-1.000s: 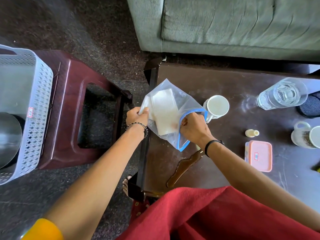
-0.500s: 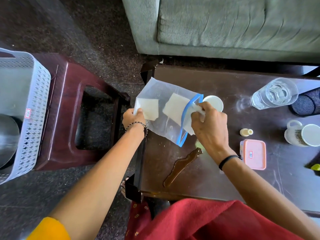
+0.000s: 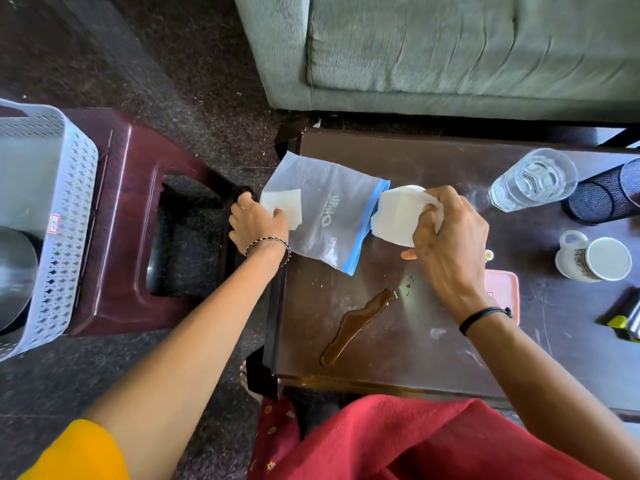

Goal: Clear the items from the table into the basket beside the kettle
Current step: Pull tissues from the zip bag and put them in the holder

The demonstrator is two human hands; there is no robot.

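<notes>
The right hand [image 3: 446,237] pinches a tissue [image 3: 394,220] just outside the bag [image 3: 325,216] mouth; the left hand [image 3: 258,225] pinches the bag's far corner, its long axis running between both grips.

Your open lane runs leftward off the dark wooden table [image 3: 433,341] edge, over the maroon plastic stool [image 3: 131,216], to the white perforated plastic basket [image 3: 65,216], whose near part a steel kettle [image 3: 14,271] fills. A brown liquid spill [image 3: 353,323] streaks the near tabletop. To the right stand a clear glass tumbler [image 3: 533,178], a dark mesh cylinder [image 3: 602,199], a white printed mug [image 3: 595,259] and a pink lidded box [image 3: 505,289]. The grey-green fabric sofa [image 3: 450,53] walls the far side.
</notes>
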